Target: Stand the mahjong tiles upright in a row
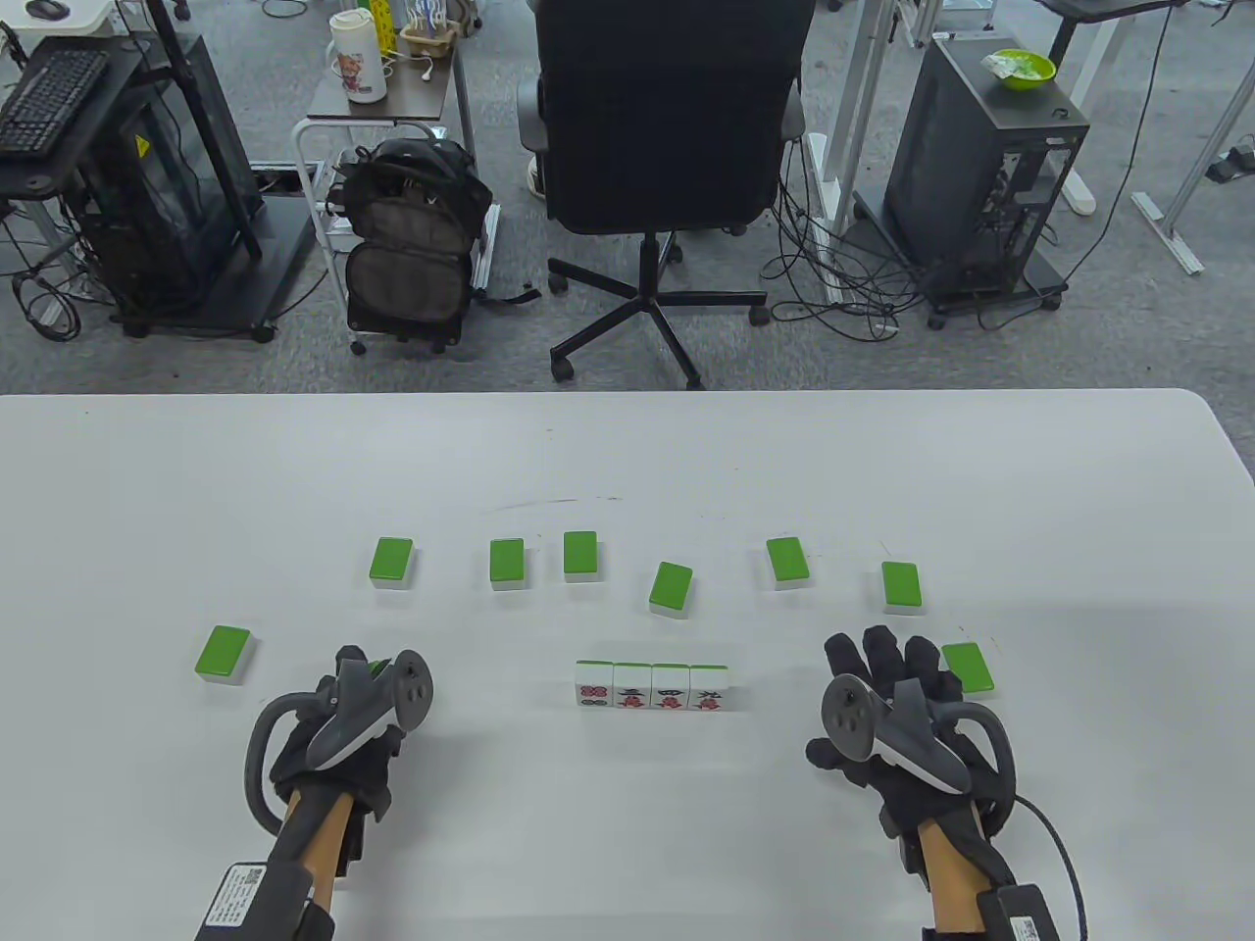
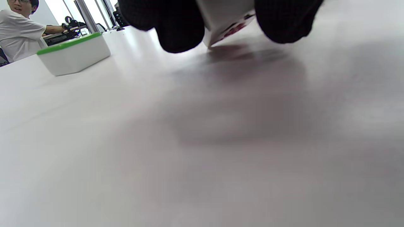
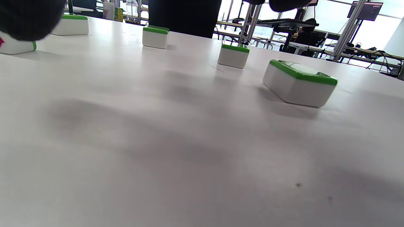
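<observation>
On the white desk (image 1: 627, 843), the left hand (image 1: 338, 720) pinches a mahjong tile (image 2: 225, 23) between gloved fingers (image 2: 180, 28), tilted just above the surface. At center, 4 upright tiles (image 1: 652, 685) stand touching in a row. The right hand (image 1: 897, 720) hovers with its grip released, fingers spread, beside a face-down green-backed tile (image 1: 968, 668).

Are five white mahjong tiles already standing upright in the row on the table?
No, the row of upright white mahjong tiles holds four tiles, faces toward the camera.

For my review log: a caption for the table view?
Four white mahjong tiles stand upright in a row between two gloved hands; eight green-backed tiles lie flat.
</observation>
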A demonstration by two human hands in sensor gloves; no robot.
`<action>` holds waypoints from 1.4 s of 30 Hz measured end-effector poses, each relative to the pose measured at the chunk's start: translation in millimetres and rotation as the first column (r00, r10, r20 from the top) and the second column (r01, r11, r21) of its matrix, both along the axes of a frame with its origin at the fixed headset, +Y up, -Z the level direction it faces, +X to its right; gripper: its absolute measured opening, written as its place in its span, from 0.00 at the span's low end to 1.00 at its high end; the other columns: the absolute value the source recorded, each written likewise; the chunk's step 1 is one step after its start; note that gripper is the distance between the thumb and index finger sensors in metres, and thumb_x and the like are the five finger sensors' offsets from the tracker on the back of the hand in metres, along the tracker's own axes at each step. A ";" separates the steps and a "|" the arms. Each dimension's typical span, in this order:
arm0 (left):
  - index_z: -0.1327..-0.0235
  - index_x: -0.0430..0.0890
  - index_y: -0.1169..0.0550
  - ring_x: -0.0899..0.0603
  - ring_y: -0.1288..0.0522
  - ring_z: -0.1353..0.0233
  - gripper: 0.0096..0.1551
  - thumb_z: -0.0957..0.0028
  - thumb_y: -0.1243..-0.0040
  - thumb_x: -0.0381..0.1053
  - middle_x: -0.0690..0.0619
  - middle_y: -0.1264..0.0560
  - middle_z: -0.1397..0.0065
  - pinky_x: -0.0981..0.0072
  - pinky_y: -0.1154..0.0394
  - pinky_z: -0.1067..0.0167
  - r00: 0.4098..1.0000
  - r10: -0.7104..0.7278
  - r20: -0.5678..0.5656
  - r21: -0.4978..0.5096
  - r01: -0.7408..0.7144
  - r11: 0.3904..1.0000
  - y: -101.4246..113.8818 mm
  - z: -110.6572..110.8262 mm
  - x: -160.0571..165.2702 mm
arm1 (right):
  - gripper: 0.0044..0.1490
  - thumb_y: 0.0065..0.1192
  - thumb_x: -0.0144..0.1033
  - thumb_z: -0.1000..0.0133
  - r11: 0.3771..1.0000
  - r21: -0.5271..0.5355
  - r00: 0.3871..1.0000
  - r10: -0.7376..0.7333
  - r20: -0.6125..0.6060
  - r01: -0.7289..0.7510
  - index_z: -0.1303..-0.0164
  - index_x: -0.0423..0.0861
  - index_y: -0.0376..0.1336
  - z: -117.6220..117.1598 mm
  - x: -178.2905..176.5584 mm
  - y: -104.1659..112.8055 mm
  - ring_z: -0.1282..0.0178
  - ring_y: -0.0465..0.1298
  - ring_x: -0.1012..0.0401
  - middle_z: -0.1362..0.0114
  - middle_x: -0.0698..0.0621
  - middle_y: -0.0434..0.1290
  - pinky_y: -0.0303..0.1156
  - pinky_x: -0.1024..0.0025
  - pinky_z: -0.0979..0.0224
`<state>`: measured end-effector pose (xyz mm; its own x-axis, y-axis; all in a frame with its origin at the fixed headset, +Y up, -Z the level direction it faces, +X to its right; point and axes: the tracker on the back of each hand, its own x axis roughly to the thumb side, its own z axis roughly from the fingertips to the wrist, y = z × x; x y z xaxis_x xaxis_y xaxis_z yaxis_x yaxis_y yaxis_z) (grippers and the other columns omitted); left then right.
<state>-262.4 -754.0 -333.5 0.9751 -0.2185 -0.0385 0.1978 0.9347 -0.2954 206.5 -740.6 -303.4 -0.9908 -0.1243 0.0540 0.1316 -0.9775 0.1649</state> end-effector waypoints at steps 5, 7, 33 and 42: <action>0.26 0.60 0.36 0.40 0.22 0.32 0.27 0.33 0.37 0.54 0.45 0.33 0.15 0.55 0.26 0.31 0.998 0.013 0.068 -0.003 -0.013 1.000 14.8 -3.8 18.0 | 0.68 0.56 0.72 0.55 1.000 0.002 1.000 0.001 -0.001 -0.001 0.20 0.56 0.26 -0.2 -0.1 -0.2 0.13 0.44 0.29 0.11 0.40 0.35 0.51 0.27 0.19; 0.26 0.59 0.36 0.41 0.21 0.33 0.27 0.33 0.37 0.53 0.47 0.32 0.16 0.55 0.26 0.31 0.994 0.011 0.107 0.009 -0.012 1.000 22.4 -6.2 28.8 | 0.68 0.56 0.72 0.55 1.000 0.003 1.000 -0.002 -0.001 0.002 0.20 0.56 0.26 0.1 0.1 0.1 0.13 0.44 0.29 0.11 0.40 0.35 0.51 0.27 0.19; 0.18 0.58 0.40 0.45 0.22 0.30 0.41 0.40 0.31 0.55 0.60 0.29 0.18 0.59 0.27 0.29 0.898 0.149 0.414 -0.146 -0.096 0.985 33.0 -42.1 134.3 | 0.67 0.55 0.72 0.55 0.999 0.021 0.999 -0.038 -0.010 0.038 0.19 0.57 0.27 0.8 4.3 3.8 0.13 0.45 0.29 0.10 0.44 0.36 0.52 0.27 0.19; 0.17 0.57 0.41 0.45 0.22 0.30 0.42 0.40 0.31 0.55 0.61 0.28 0.19 0.59 0.27 0.29 0.889 0.097 0.448 -0.144 -0.036 0.989 20.2 -41.0 146.1 | 0.67 0.56 0.72 0.55 0.998 0.035 0.998 -0.055 -0.001 0.055 0.19 0.56 0.27 1.5 8.1 7.1 0.13 0.45 0.29 0.10 0.44 0.36 0.52 0.27 0.19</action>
